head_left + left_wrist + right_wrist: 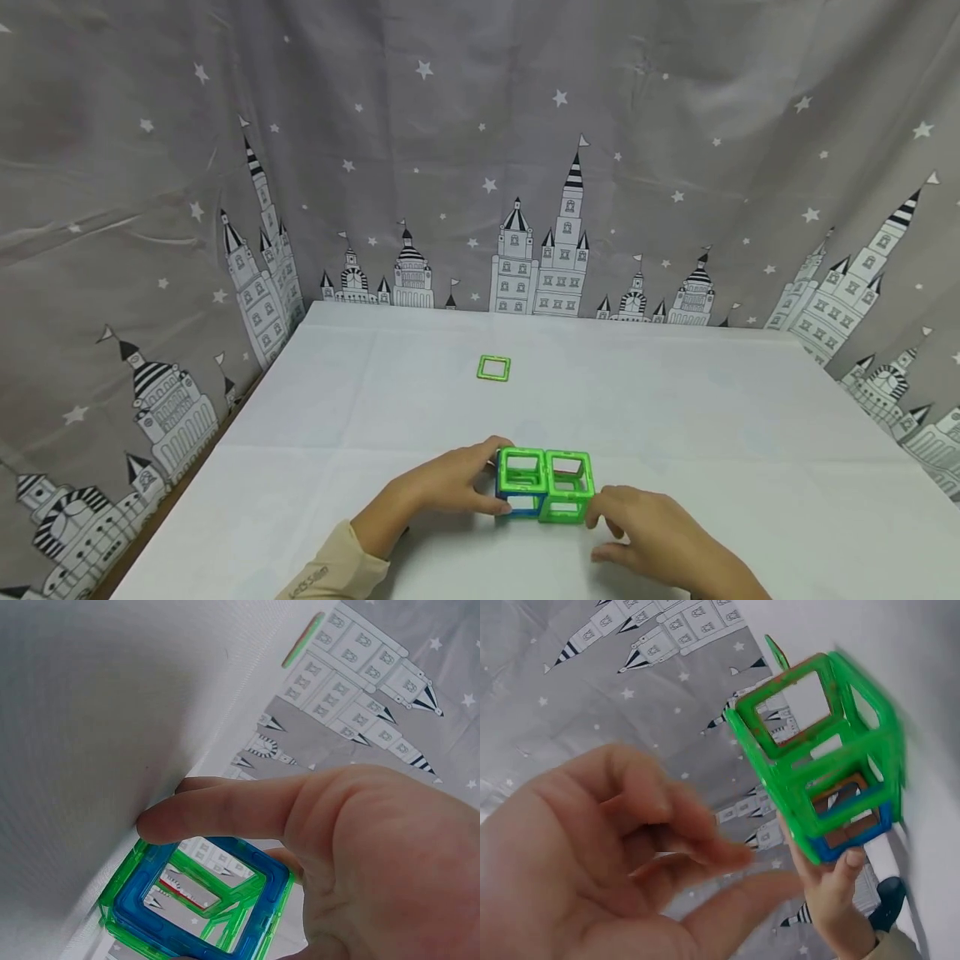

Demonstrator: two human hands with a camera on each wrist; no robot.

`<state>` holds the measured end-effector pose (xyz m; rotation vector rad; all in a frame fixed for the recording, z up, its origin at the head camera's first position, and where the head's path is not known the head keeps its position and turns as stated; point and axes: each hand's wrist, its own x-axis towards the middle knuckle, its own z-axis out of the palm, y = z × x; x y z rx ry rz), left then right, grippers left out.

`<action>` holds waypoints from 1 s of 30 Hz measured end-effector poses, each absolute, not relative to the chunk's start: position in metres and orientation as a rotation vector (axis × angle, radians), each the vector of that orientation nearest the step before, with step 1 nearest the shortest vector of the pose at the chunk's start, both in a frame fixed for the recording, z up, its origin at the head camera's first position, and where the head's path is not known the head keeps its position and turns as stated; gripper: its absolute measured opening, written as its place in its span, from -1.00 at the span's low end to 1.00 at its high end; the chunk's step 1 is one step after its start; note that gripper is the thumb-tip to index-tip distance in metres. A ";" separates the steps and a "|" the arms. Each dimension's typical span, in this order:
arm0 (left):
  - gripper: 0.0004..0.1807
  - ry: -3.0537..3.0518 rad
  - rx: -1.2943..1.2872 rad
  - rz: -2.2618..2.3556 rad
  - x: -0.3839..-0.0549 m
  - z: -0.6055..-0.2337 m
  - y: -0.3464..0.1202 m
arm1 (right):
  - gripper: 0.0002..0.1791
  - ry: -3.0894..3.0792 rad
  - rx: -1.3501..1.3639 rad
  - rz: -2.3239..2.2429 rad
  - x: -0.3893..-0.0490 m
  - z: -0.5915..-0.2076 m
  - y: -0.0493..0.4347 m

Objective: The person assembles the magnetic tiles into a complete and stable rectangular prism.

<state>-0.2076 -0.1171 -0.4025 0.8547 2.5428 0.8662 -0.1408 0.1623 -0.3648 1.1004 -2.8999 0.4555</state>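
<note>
Two cubes of magnetic tiles (545, 475) stand side by side on the table, with open green frames on top. The left one has a blue square tile (277, 892) on its outer side. My left hand (457, 479) grips that left cube, the thumb at its near corner and the fingers at the far side. Just off the right cube, my right hand (652, 533) has loosely bent fingers and holds nothing. In the right wrist view, a gap separates its thumb (742, 907) from its fingertips, and the joined cubes (847, 757) show beyond.
A single green square tile (482, 367) lies flat farther back on the white tabletop (675, 400). Behind the table hangs a grey curtain (450, 108) printed with castles and stars. The table's left edge (180, 500) borders the curtain.
</note>
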 end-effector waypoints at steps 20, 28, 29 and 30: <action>-0.25 2.543 0.880 0.871 -0.210 -0.404 -0.116 | -0.77 -2.601 1.071 0.018 -0.166 -0.372 0.133; -0.25 2.549 0.883 0.865 -0.209 -0.403 -0.116 | -0.74 -2.557 1.086 -0.002 -0.168 -0.378 0.131; -0.25 2.549 0.885 0.865 -0.209 -0.403 -0.116 | -0.75 -2.566 1.083 0.001 -0.168 -0.378 0.131; -0.25 2.548 0.888 0.866 -0.209 -0.403 -0.117 | -0.76 -2.578 1.078 -0.003 -0.168 -0.378 0.130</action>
